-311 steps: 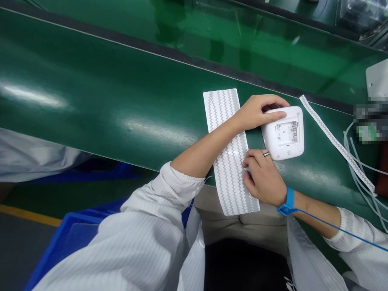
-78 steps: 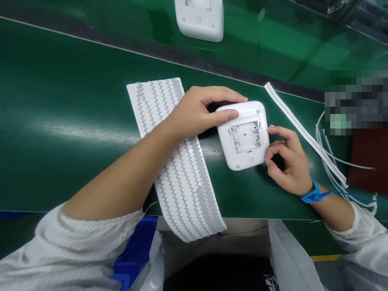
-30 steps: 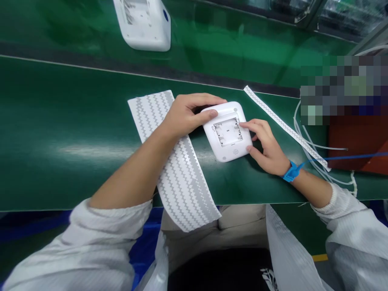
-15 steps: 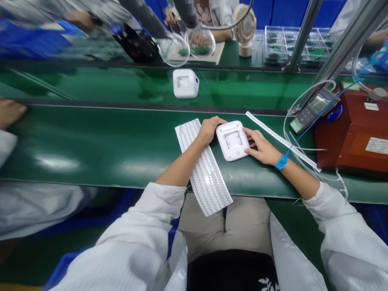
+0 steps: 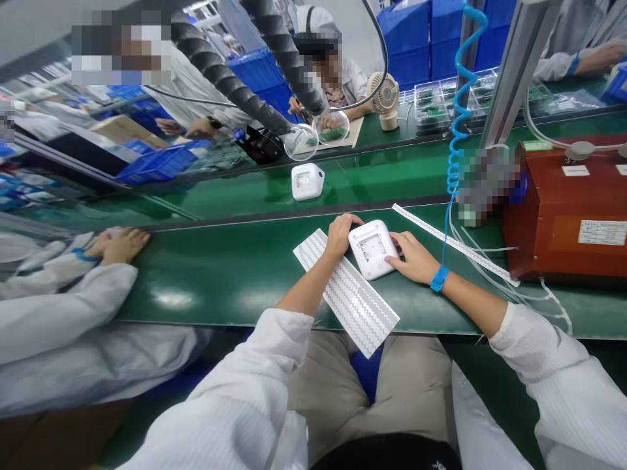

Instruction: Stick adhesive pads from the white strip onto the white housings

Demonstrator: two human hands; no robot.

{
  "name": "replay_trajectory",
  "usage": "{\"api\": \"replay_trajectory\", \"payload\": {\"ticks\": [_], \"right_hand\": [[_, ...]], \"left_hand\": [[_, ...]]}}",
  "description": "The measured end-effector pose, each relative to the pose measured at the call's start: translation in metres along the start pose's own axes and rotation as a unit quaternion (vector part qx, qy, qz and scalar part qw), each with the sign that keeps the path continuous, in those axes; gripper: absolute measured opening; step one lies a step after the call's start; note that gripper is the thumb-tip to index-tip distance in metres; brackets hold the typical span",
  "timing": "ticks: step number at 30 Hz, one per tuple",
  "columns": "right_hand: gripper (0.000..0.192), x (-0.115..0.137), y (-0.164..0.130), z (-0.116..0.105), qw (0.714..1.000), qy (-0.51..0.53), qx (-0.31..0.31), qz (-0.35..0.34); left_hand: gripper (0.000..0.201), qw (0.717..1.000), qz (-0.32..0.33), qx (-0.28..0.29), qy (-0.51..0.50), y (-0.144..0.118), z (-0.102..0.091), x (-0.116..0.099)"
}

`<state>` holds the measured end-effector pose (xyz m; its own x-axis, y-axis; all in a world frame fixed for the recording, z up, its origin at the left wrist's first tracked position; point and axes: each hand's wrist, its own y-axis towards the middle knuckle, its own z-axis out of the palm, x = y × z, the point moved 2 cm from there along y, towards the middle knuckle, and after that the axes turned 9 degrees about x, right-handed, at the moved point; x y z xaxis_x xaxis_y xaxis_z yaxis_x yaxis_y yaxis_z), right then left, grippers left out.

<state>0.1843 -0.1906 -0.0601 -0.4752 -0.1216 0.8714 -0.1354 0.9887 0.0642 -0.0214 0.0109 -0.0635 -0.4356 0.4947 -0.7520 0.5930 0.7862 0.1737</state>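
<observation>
So the person is sitting at a long green bench (image 5: 220, 281), and both hands are wrapping around a small white device (image 5: 373, 248) that is lying back-up on it, open battery bay facing the ceiling. Left hand (image 5: 339, 234) is curling over the device's far left corner, fingers closed against the casing. Right hand (image 5: 414, 256) is pressing flat-ish along the right edge, fingers touching the shell, with a blue wrist strap (image 5: 439, 279) on that wrist and a coiled blue cord (image 5: 458, 98) running up from it.

Just beside the device, under the left forearm, a white sheet of zigzag strips (image 5: 353, 297) is lying slantwise and hanging a bit over the near edge of the bench. A single narrow strip (image 5: 453, 243) is lying to the right, near a red box (image 5: 568, 209) with white tubing around it.

Behind the bench a second green belt (image 5: 382, 179) is carrying another white device (image 5: 307, 181). Across it, other people in white coats are working at a far counter, with a little desk fan (image 5: 382, 98) and blue bins around. On the left, a neighbour's hand (image 5: 120, 241) is resting on the bench edge.
</observation>
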Motion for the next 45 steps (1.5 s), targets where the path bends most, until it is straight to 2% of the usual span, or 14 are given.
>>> {"api": "replay_trajectory", "payload": {"ticks": [5, 11, 19, 23, 26, 31, 35, 38, 40, 43, 45], "right_hand": [[0.081, 0.007, -0.004, 0.009, 0.997, -0.076, -0.019, -0.005], [0.061, 0.007, -0.007, 0.009, 0.993, -0.115, -0.016, 0.027], [0.057, 0.005, -0.012, 0.009, 0.994, -0.107, -0.025, 0.008], [0.059, 0.004, -0.017, 0.011, 0.992, -0.124, -0.025, 0.019], [0.062, 0.0, -0.022, 0.013, 0.989, -0.142, -0.042, 0.026], [0.068, -0.009, -0.025, 0.013, 0.98, -0.179, -0.074, 0.049], [0.071, -0.009, -0.022, 0.016, 0.974, -0.183, -0.102, 0.079], [0.066, -0.005, -0.015, 0.022, 0.977, -0.122, -0.142, 0.104], [0.063, -0.002, -0.008, 0.026, 0.975, -0.009, -0.192, 0.114], [0.065, 0.002, 0.003, 0.034, 0.947, 0.159, -0.256, 0.109], [0.066, 0.004, 0.013, 0.041, 0.932, 0.217, -0.273, 0.096]], "left_hand": [[0.064, 1.0, -0.005, 0.001, 0.008, -0.003, -0.001, 0.001], [0.068, 1.0, 0.011, 0.017, -0.001, -0.01, -0.001, -0.006], [0.09, 0.986, 0.1, 0.134, -0.012, -0.028, -0.004, -0.024], [0.081, 0.983, 0.089, 0.157, -0.028, -0.029, -0.004, -0.026], [0.071, 0.981, 0.097, 0.164, -0.046, -0.028, -0.003, -0.026], [0.063, 0.975, 0.067, 0.189, -0.101, -0.022, 0.002, -0.025], [0.057, 0.974, 0.062, 0.172, -0.134, -0.017, 0.005, -0.025], [0.055, 0.975, 0.054, 0.14, -0.164, -0.011, 0.008, -0.023], [0.054, 0.975, 0.048, 0.113, -0.188, -0.007, 0.009, -0.021], [0.052, 0.969, 0.041, 0.072, -0.232, -0.001, 0.011, -0.017], [0.049, 0.963, 0.033, 0.043, -0.265, 0.003, 0.012, -0.014]]}}
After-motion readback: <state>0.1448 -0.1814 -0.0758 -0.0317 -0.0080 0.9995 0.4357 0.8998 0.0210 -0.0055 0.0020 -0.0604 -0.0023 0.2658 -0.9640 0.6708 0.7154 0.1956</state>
